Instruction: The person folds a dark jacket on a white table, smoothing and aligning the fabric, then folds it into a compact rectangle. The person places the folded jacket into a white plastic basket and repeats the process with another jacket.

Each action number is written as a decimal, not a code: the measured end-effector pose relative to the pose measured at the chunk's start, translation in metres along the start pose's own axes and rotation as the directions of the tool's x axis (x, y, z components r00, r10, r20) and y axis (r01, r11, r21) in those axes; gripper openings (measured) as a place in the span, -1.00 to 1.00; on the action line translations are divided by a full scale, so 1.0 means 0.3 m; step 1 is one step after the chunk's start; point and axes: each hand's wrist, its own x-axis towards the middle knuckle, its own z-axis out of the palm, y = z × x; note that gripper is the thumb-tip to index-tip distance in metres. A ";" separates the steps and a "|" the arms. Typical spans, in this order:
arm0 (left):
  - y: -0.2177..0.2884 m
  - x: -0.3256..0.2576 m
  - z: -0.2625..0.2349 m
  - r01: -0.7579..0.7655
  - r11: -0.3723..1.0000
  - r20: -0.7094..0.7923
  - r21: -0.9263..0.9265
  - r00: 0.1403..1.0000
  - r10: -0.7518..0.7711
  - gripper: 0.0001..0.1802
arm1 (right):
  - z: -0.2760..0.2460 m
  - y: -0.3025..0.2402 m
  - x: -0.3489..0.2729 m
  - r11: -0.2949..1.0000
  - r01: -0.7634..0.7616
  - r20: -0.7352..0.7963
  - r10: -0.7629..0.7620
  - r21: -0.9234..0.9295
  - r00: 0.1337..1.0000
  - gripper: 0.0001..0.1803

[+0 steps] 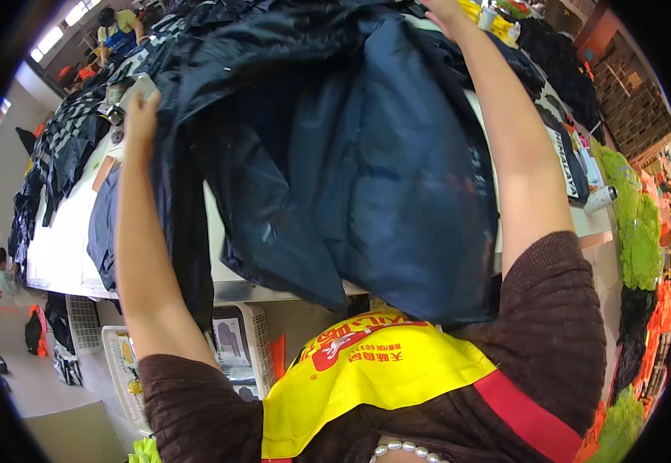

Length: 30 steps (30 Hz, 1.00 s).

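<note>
A dark navy garment (405,154) with a smooth, slightly shiny surface is spread before me, its lower part hanging over the table's front edge. My left hand (141,119) is closed at the garment's left side. A pale flat piece (139,89) shows right at its fingers, and I cannot make out what the hand grips. Far across, my right hand (447,17) reaches to the garment's far right side, fingers stretched out and partly cut off by the upper edge of the view.
Dark garments with checked panels (81,131) lie along the white table (62,243) at left. Crates (262,347) stand below it. Lime-green garments (628,208) hang at right, near a white bottle (599,199). Another person (119,31) is at the far left.
</note>
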 end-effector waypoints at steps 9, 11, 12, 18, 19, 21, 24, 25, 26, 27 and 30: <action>-0.184 -1.232 0.368 0.146 0.866 0.188 0.479 0.946 -0.264 -0.10 | 0.312 0.021 -1.367 0.492 -0.870 0.276 0.840 -0.026 0.466 -0.09; -0.173 -1.245 0.422 0.219 0.804 0.039 0.553 0.957 -0.287 -0.10 | 0.348 -0.046 -1.458 0.334 -0.903 0.149 0.912 0.270 0.382 -0.16; -0.149 -1.210 0.431 0.300 0.846 -0.059 0.441 0.950 -0.307 -0.15 | 0.358 -0.080 -1.455 0.299 -0.912 0.109 0.934 0.281 0.340 -0.14; -0.101 -1.052 0.479 0.546 0.663 -0.016 0.513 0.778 -0.628 -0.28 | 0.357 -0.152 -1.319 0.464 -0.757 0.234 0.886 -0.460 0.401 -0.41; -0.156 -1.057 0.474 0.607 0.680 -0.024 0.410 0.753 -0.658 -0.33 | 0.367 -0.123 -1.323 0.525 -0.740 0.280 0.851 -0.420 0.445 -0.48; -0.242 -1.048 0.446 0.771 0.636 0.047 -0.036 0.637 -0.769 -0.45 | 0.378 -0.004 -1.377 0.613 -0.742 0.362 0.779 -0.271 0.511 -0.62; -0.273 -0.829 0.303 0.902 0.226 0.169 -0.368 0.304 -0.938 -0.73 | 0.227 0.225 -1.363 -0.091 -0.923 0.676 0.708 0.375 0.205 -0.71; -0.219 -0.723 0.197 0.892 0.268 0.178 -0.363 0.349 -0.920 -0.78 | 0.119 0.222 -1.294 -0.004 -0.905 0.619 0.730 0.426 0.289 -0.66; -0.291 -0.594 0.079 0.853 0.477 0.100 -0.213 0.505 -0.858 -0.78 | 0.025 0.280 -1.216 0.163 -0.827 0.522 0.706 0.538 0.479 -0.61; -0.308 -0.427 0.022 0.765 0.618 0.020 -0.181 0.631 -0.775 -0.78 | -0.058 0.502 -1.231 0.242 -0.723 0.319 0.776 0.647 0.545 -0.60; 0.162 -0.168 -0.185 0.255 0.965 -0.160 0.066 0.957 -0.242 -0.71 | -0.270 0.187 -0.834 0.337 -0.598 0.245 0.687 0.727 0.684 -0.51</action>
